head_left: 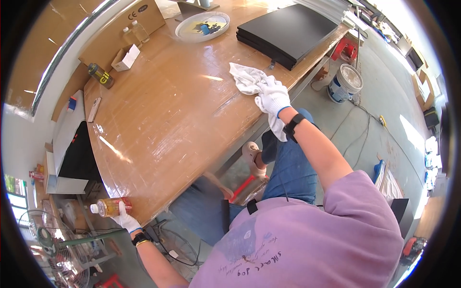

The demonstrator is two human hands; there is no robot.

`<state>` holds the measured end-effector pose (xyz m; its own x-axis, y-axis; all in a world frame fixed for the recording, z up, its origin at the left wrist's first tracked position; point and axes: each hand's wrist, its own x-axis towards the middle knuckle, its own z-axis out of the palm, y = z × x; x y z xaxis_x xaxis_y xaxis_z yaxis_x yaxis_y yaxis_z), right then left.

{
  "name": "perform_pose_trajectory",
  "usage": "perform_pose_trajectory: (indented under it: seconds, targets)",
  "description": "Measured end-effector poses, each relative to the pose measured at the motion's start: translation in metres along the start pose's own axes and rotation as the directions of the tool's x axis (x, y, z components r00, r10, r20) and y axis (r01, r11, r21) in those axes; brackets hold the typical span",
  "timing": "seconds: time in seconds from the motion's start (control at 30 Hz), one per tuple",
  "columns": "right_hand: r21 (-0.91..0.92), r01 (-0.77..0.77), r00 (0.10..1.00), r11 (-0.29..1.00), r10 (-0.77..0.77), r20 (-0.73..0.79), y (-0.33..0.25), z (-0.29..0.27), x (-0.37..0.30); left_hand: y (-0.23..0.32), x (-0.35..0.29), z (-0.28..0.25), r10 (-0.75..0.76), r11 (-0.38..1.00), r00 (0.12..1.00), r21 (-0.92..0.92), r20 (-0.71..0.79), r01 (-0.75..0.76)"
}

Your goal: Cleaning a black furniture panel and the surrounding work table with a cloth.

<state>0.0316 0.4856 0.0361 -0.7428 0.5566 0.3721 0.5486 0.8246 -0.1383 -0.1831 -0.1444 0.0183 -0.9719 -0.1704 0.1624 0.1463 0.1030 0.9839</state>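
In a white glove, my left hand (127, 222) is closed around a plastic bottle (106, 208) with a white cap and a red label. The bottle is tipped on its side at the table's near-left corner, cap pointing left. I cannot tell whether it rests on the tabletop. My right hand (274, 98), gloved too, grips a white cloth (246, 79) at the table's right edge. Part of the cloth is spread on the wood, and another part hangs over the edge below my hand. The brown wooden table (163, 105) has shiny streaks on its surface.
Stacked black panels (288, 29) lie at the far right of the table, beyond the cloth. A round white tray (202, 26), a small white box (126, 57) and a dark bottle (101, 76) stand farther back. A fan (57, 249) and a bucket (345, 83) flank the table.
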Motion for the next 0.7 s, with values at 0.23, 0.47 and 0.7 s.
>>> perform_pose_trajectory:
  seconds: [0.23, 0.47, 0.7]
  targets:
    - [-0.291, -0.435, 0.726, 0.852, 0.523, 0.447, 0.168, -0.018, -0.040, 0.003, 0.005, 0.007, 0.040, 0.999, 0.999, 0.011, -0.033, -0.040]
    - [0.179, -0.106, 0.993, 0.978, 0.096, 0.067, 0.137, -0.071, -0.022, 0.007, 0.002, 0.014, 0.129, 0.991, 0.989, 0.043, -0.075, -0.126]
    - [0.351, 0.144, 0.967, 0.925, -0.207, 0.149, 0.025, 0.024, 0.064, -0.004, 0.005, 0.009, 0.111, 0.994, 0.993, -0.003, -0.036, -0.111]
